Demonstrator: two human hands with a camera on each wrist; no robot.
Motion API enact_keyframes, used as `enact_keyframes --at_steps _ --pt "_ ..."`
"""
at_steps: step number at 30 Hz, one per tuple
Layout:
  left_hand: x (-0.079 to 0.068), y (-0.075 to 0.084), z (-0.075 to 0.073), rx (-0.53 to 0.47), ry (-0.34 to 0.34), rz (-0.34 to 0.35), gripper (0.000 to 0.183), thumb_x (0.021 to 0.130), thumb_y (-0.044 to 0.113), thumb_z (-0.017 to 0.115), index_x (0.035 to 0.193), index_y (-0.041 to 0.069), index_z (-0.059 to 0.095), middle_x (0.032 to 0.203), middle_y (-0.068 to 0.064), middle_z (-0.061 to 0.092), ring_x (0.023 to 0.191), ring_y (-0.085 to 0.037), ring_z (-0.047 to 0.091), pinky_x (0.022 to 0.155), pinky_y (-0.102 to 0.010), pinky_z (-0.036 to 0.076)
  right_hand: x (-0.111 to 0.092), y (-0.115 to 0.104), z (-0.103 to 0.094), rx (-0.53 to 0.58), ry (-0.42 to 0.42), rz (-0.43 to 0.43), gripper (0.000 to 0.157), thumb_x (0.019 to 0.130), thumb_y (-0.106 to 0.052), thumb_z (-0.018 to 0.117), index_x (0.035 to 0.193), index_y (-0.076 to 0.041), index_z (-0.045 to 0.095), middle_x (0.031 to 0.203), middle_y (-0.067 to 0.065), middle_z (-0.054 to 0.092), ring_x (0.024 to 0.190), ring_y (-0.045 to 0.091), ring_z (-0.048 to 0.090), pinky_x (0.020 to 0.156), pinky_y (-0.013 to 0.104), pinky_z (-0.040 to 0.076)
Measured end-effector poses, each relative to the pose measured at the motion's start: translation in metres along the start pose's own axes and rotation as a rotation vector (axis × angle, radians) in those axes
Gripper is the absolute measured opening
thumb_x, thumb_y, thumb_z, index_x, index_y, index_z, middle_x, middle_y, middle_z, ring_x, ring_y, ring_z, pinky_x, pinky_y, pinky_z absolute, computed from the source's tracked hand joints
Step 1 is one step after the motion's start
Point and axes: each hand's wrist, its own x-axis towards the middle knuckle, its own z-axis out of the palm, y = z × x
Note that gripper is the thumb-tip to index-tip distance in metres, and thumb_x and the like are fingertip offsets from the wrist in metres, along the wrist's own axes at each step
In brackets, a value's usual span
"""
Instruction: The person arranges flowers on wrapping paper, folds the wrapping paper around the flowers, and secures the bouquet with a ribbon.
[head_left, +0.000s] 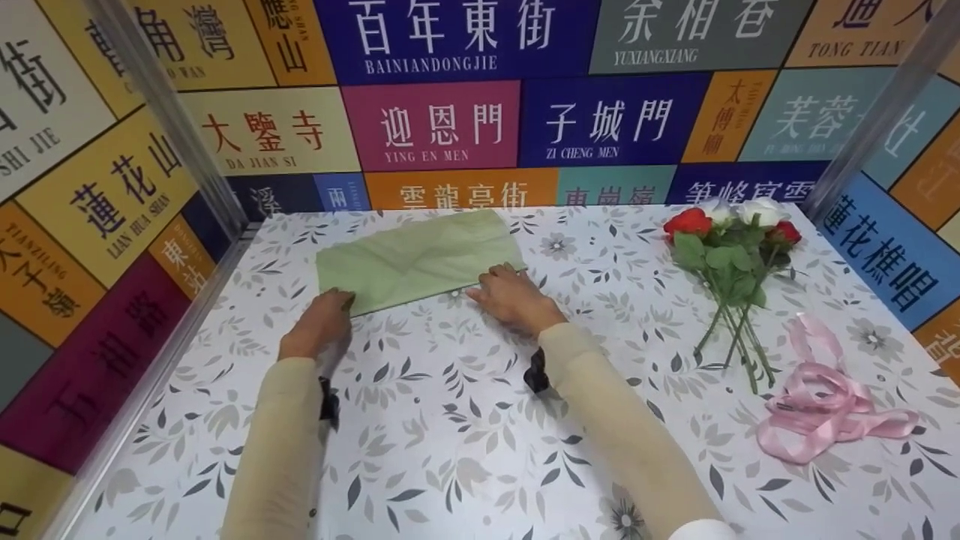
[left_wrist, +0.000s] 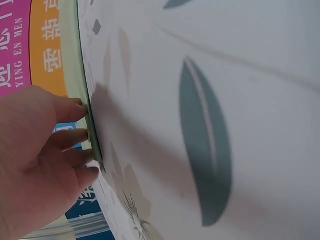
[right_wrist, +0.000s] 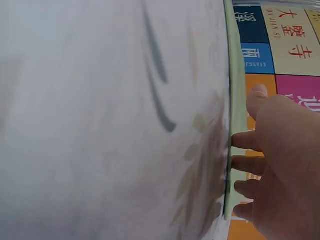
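Observation:
A pale green, softly creased sheet [head_left: 420,259] lies flat on the table in the head view, its near edge running straight and tilted up to the right. My left hand [head_left: 319,322] is at its near left corner. In the left wrist view, the fingertips [left_wrist: 90,137] touch the green edge. At the near right corner is my right hand [head_left: 517,300]. The right wrist view shows its fingers [right_wrist: 247,164] extended, with the tips pressing along the edge and the thumb [right_wrist: 257,97] held apart from them.
Red and white roses [head_left: 724,255] with green stems lie at the right back of the table. A loose pink ribbon [head_left: 817,409] is heaped in front of them. Leaf-patterned white covering [head_left: 450,420] spans the table. Panels with street names [head_left: 431,124] stand behind and at both sides.

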Motion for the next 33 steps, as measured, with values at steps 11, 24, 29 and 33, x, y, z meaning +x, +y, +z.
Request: enact_keyframes --at_steps 11,24,29,33 --pt "-0.004 0.007 -0.003 0.055 0.118 0.000 0.034 0.099 0.016 0.051 0.126 0.001 0.063 0.128 -0.031 0.055 0.123 -0.056 0.047 0.102 -0.075 0.034 -0.013 -0.005 -0.021 0.078 -0.106 0.065 0.051 0.106 -0.045 0.043 0.138 -0.008 0.056 0.155 0.019 0.039 0.144 0.034 0.041 0.119 0.047 0.035" --pt "-0.018 0.022 0.004 0.049 0.039 -0.060 0.025 0.096 0.026 0.064 0.100 0.002 0.067 0.120 -0.026 0.063 0.121 -0.054 0.050 0.104 -0.082 0.025 -0.040 -0.002 -0.033 0.105 -0.094 0.188 0.036 0.102 -0.041 0.055 0.103 -0.009 0.072 0.099 0.006 0.069 0.083 0.022 0.059 0.078 0.038 0.049" --pt "-0.023 0.034 0.006 0.039 0.019 -0.068 0.038 0.090 0.027 0.073 0.115 -0.001 0.071 0.131 -0.029 0.056 0.128 -0.051 0.044 0.109 -0.081 0.019 -0.048 0.004 -0.038 0.043 -0.114 0.208 0.035 0.097 -0.039 0.063 0.112 -0.009 0.072 0.112 0.008 0.072 0.100 0.026 0.066 0.091 0.046 0.053" --pt "-0.025 0.040 0.006 -0.007 0.002 -0.034 0.033 0.085 0.023 0.079 0.105 -0.003 0.075 0.120 -0.026 0.062 0.121 -0.046 0.052 0.110 -0.082 0.007 -0.054 0.012 -0.040 0.016 -0.119 0.215 0.031 0.092 -0.034 0.071 0.108 -0.008 0.073 0.111 0.009 0.073 0.101 0.028 0.066 0.092 0.048 0.052"
